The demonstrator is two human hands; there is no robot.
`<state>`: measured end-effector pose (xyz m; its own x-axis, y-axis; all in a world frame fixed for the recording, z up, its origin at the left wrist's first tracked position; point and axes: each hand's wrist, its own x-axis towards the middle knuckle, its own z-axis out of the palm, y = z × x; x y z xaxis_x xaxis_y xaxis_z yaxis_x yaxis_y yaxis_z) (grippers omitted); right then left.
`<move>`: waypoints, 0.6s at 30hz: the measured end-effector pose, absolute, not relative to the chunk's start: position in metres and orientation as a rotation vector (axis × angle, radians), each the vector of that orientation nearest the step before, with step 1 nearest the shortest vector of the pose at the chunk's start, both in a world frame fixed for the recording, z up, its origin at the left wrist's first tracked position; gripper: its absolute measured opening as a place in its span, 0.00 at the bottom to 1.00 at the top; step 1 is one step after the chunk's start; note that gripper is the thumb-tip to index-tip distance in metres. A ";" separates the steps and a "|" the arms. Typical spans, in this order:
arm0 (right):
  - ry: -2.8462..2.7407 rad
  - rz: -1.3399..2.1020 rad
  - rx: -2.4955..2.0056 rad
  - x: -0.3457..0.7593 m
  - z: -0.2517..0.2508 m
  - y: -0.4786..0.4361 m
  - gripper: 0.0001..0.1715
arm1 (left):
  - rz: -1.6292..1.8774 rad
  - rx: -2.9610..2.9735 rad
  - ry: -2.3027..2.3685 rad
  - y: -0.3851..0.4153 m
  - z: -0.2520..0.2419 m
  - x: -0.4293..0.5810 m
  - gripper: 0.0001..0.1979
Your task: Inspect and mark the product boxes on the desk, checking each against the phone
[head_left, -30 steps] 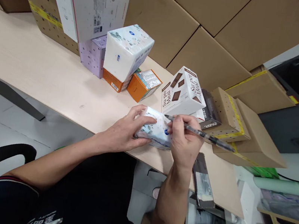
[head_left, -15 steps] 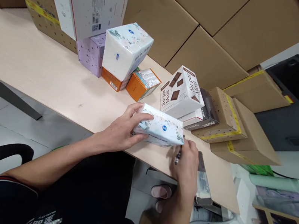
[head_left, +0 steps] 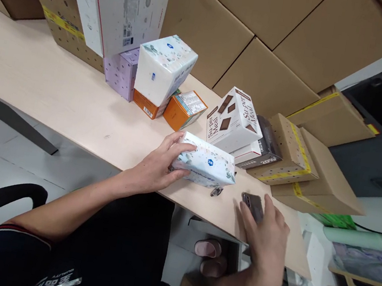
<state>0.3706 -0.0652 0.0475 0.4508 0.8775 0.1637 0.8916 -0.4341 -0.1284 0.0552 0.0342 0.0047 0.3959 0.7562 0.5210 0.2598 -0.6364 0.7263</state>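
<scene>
- I see a wall of cartons (head_left: pixel 268 20) behind it all. It is the biggest thing here.
- The table (head_left: pixel 40 85) is long and pale. It runs from far left to near right.
- A big white box (head_left: pixel 126 2) sits tilted at the far left, on top of a purple box (head_left: pixel 120 74) and a brown box with holes (head_left: pixel 61 21).
- A white cube (head_left: pixel 164 68) stands just beside the purple box. It rests on an orange box (head_left: pixel 144 105).
- Two flat brown boxes (head_left: pixel 322 183) lie stacked at the right end of the table.
- A box with chocolate on it (head_left: pixel 234 118) leans in the middle, just behind the pack.
- The pack (head_left: pixel 205 167) is white with small leaves and a blue dot. It lies flat near the front edge of the table, in the middle.
- My left hand (head_left: pixel 153 171) grips the left end of the pack. The thumb is on the near side, and the fingers (head_left: pixel 176 141) curl over the top.
- My right hand (head_left: pixel 266 237) is to the right of the pack, apart from it. Its fingers are spread out flat, not closed, and they lie on the phone.
- The phone (head_left: pixel 252 205) is dark and lies flat on the table near the front edge. Most of it is hidden under the hand.
- The pen (head_left: pixel 216 192) is the smallest. It lies on the table between the pack and the phone, and no hand touches it.
</scene>
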 end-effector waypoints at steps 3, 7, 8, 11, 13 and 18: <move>-1.349 0.250 -2.682 0.403 0.045 -0.089 0.64 | 1.195 2.099 0.871 0.034 0.005 0.056 0.27; -1.386 0.342 -2.656 0.422 0.034 -0.099 0.60 | 1.206 2.112 0.875 0.034 0.005 0.056 0.28; -1.413 0.307 -2.632 0.422 0.032 -0.099 0.58 | 1.207 2.113 0.876 0.035 0.005 0.056 0.27; -1.418 0.222 -2.604 0.416 0.029 -0.097 0.57 | 1.218 2.127 0.875 0.035 0.004 0.056 0.27; -1.372 0.173 -2.607 0.410 0.030 -0.097 0.59 | 1.223 2.140 0.874 0.036 0.003 0.056 0.27; -1.197 0.141 -2.473 0.394 0.035 -0.115 0.59 | 1.226 2.129 0.869 0.036 0.004 0.056 0.27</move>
<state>0.3937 -0.1152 0.0350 0.6307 0.7722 0.0770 0.7330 -0.5604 -0.3856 0.0564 0.0358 0.0039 0.3817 0.7468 0.5447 0.2665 -0.6532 0.7088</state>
